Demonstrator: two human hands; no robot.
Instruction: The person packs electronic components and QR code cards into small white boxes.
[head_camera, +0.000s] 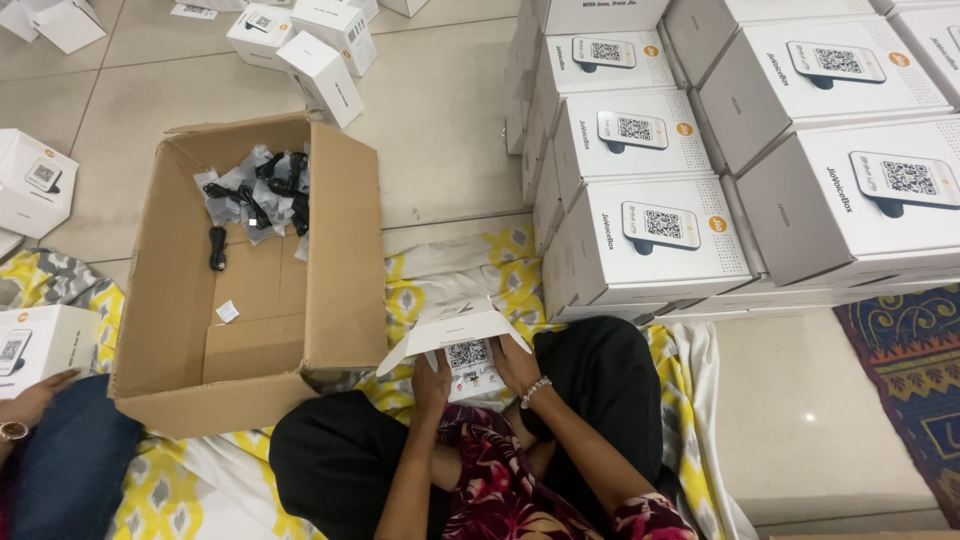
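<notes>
- At the lower centre of the frame, the small white box (462, 352) rests on the person's lap, with its lid flap open.
- The left hand (432, 385) grips the left side of this box, fingers closed on its edge.
- The right hand (516, 362) holds the right side, also clamped on the box; a bead bracelet (536, 390) is on the wrist.
- Just beside, to the left, stands an open cardboard carton (250, 300) with black cables in bags (258, 195) in its upper corner.
- At the upper right, stacked white boxes (740, 150) fill the frame.
- At the lower left edge, another person's hand (35, 395) lies near a white box.
</notes>
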